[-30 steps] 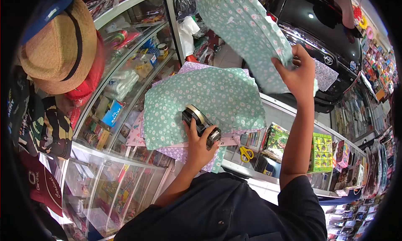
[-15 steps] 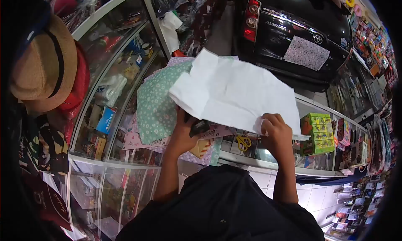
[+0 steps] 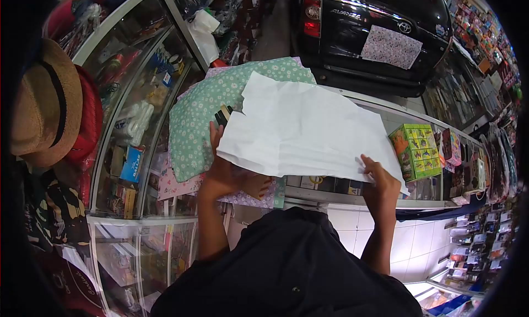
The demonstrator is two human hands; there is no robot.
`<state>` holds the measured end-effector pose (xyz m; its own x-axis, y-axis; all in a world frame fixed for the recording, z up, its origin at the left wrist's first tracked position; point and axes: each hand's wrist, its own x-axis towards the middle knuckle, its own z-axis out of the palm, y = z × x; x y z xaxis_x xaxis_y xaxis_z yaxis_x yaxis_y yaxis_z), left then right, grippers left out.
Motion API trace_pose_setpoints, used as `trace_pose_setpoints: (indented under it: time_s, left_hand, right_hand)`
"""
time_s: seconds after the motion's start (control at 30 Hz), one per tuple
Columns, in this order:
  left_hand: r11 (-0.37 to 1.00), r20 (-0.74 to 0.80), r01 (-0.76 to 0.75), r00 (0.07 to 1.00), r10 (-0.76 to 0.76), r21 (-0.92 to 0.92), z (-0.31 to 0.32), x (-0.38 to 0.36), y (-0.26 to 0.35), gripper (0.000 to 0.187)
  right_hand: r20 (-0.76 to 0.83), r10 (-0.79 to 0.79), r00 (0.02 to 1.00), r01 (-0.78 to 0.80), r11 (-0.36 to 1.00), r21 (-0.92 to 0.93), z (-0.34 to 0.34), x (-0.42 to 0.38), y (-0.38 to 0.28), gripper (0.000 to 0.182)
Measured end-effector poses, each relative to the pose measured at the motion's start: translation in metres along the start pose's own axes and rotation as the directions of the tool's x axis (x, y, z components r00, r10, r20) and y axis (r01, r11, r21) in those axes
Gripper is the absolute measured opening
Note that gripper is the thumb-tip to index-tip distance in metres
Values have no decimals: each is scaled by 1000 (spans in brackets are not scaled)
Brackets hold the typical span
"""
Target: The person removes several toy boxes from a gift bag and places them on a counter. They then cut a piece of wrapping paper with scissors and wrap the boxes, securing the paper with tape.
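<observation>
The right hand [image 3: 379, 180] pinches the near right corner of a wrapping-paper sheet [image 3: 303, 127], turned white side up on the glass counter [image 3: 380, 108], while the left hand [image 3: 223, 171], partly under its left edge, grips a tape dispenser [image 3: 222, 114] that holds the green floral sheet [image 3: 201, 116] flat beneath.

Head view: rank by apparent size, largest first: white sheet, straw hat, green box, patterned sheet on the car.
1. white sheet
2. straw hat, cut off at the frame edge
3. patterned sheet on the car and green box look alike; the car is farther, so unranked.
</observation>
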<state>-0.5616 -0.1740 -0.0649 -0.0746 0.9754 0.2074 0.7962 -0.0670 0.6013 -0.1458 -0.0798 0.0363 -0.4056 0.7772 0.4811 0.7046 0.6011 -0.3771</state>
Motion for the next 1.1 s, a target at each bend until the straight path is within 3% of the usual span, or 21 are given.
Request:
trace_pose_setpoints:
  time_s: [0.03,0.07,0.1,0.13,0.17,0.2,0.23,0.3,0.33,0.37,0.43,0.47,0.57,0.63,0.7,0.8,0.87,0.9,0.97,1.03,1.1]
  left_hand:
    - [994,12,-48,999,48,99,-1,-4,-4,125]
    - [992,-100,-121,987,123,22,-12,-2,25,131]
    - [992,-100,-125,987,127,22,-18,-2,46,131]
    - [924,-183,-143,980,81,-355,-21,-5,63,133]
    - [715,-239,-172,971,8,-678,-25,-7,83,135]
    - [613,-222,-170,975,-9,-772,-33,-7,110,131]
    - [610,-218,-169,976,-6,-774,-28,-9,122,131]
    - [297,-169,-112,970,-172,-948,-16,-18,137,121]
    - [407,-222,-122,952,-209,-905,-3,-16,132,100]
    - [404,-221,-122,953,-207,-906,5,-17,130,100]
    - [646,-409,-114,852,-328,-755,12,-9,140,82]
    - [700,-418,-46,829,-372,-713,10,-8,138,73]
    - [726,-432,14,796,-424,-687,-1,-8,132,72]
    - [693,-468,-67,783,-410,-718,1,-5,128,71]
    - [687,-502,-107,765,-405,-718,-2,-6,133,72]
    - [729,-534,-215,812,-235,-649,-14,-9,127,69]
    - [789,-614,-290,778,-135,-542,-17,-4,131,68]
    - [752,-609,-277,767,-202,-598,-17,-5,130,69]
    - [812,-654,-350,755,-51,-467,-18,2,109,69]
    - [817,-667,-347,742,-61,-461,-17,5,101,71]
    - [925,-646,-146,753,-126,-350,-16,5,90,76]
  right_hand:
    - [-75,-14,997,13,1000,-17,0,-1,2,53]
    - [-71,8,997,-11,999,-37,-3,0,-1,59]
    - [-74,10,997,-13,999,-38,-1,2,-3,59]
    - [-138,-42,990,39,999,-28,2,4,-7,57]
    - [-201,-93,975,90,996,-23,5,4,-11,55]
    - [-191,-108,976,108,994,-9,8,3,-15,53]
    - [-175,-105,979,108,994,9,13,1,-20,50]
    - [-118,-114,986,114,993,-11,22,-3,-30,48]
    - [-86,-118,989,118,993,-6,25,-7,-33,47]
    - [-86,-117,989,116,993,-9,26,-10,-34,47]
    - [41,-110,993,109,994,13,26,-17,-35,46]
    - [89,-98,991,99,995,-2,25,-21,-31,41]
    - [246,-94,965,94,996,9,22,-34,-19,38]
    - [264,-74,962,70,997,25,16,-35,-21,36]
    - [319,51,946,-77,995,70,11,-34,-25,41]
    - [67,43,997,-57,974,220,-3,-24,-19,53]
    - [-96,59,994,-40,980,194,-14,-16,-18,52]
    - [-180,71,981,-39,984,172,-20,-11,-19,51]
    - [-278,154,948,-110,980,167,-24,-5,-10,51]
    - [-346,153,926,-118,986,121,-32,7,-13,46]
    - [-513,211,832,-145,975,166,-34,17,-10,35]
